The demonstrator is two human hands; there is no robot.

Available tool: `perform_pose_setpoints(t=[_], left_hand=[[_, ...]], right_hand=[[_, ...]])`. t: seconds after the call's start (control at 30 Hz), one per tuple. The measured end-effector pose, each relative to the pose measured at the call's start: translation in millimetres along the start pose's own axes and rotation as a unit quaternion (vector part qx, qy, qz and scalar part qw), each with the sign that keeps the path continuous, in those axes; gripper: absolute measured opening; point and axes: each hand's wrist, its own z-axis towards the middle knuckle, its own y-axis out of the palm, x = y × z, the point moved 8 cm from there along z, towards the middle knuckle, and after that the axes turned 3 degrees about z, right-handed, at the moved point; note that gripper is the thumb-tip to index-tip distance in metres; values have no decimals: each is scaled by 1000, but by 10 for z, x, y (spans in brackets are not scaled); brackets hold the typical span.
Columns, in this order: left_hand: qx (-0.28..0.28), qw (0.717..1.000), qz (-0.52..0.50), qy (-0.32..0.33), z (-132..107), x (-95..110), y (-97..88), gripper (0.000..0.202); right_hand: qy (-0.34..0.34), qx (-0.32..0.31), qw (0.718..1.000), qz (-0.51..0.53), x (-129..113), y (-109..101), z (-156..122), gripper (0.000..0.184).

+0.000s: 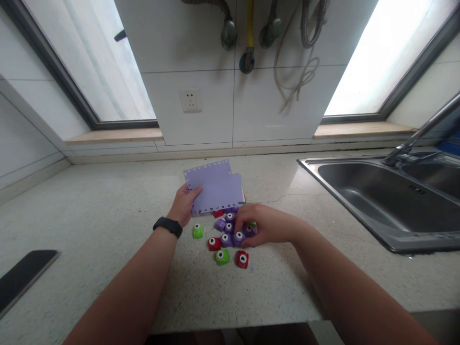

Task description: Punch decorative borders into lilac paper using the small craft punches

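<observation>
Bare left hand [185,201] and bare right hand [264,223] are apart over a pale, speckled stone-like countertop [125,287]. At the far left lies a flat, dark slab [27,275] with a straight, lighter edge. Next comes the left wrist, wearing a smooth black wristband [167,226]; this hand is closed on overlapping lilac paper sheets [215,194], thumb laid flat on top, other fingers mostly hidden beneath. Rows of small cut-out shapes run along the sheets' borders, and the paper is tilted above the countertop. The left forearm slants up and inward from the bottom edge. Below the paper sits a rounded, glossy green craft punch [198,231], apart from the rest; to its right come red craft punches [214,244], another green one and a cluster of purple craft punches [229,228], most with white round tops bearing dark motifs. Curled palm down at the cluster's right side, the right hand has thumb and fingertips at a purple star-marked punch [239,237]; whether they grip it cannot be told. Its forearm slants in from the lower right, below a brushed-metal sink [377,201].
</observation>
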Motion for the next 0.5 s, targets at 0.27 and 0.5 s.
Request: perform_pose_setpoints(t=[0.27, 0.5], left_hand=[[1, 1000, 1, 1, -6, 15, 7, 49], [41, 998, -36, 24, 29, 58, -79, 44]], right_hand=[[64, 134, 977, 152, 237, -217, -95, 28], [26, 80, 996, 38, 184, -174, -54, 23]])
